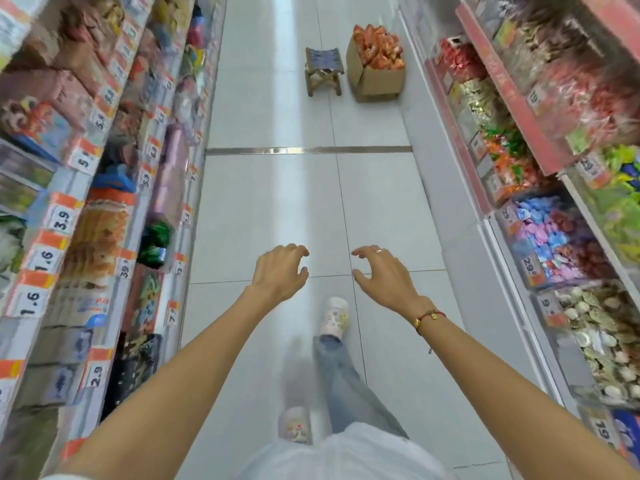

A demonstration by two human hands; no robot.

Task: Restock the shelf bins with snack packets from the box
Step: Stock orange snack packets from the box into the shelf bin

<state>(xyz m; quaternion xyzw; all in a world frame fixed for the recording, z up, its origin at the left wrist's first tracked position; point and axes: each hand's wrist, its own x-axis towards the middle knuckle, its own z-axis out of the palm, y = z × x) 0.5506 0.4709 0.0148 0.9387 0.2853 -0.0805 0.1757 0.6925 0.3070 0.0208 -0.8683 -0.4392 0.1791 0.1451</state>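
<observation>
A brown cardboard box stands on the aisle floor far ahead, against the right shelving, heaped with orange snack packets. My left hand and my right hand are stretched out in front of me above the floor, well short of the box. Both have loosely curled fingers and hold nothing. The right hand wears a ring, and a red bracelet sits on its wrist. Clear shelf bins of wrapped sweets line the right side.
A small folding stool stands just left of the box. Shelves of packaged goods with price tags run along the left. The tiled aisle floor lies between them, crossed by a metal strip. My feet in white shoes are below.
</observation>
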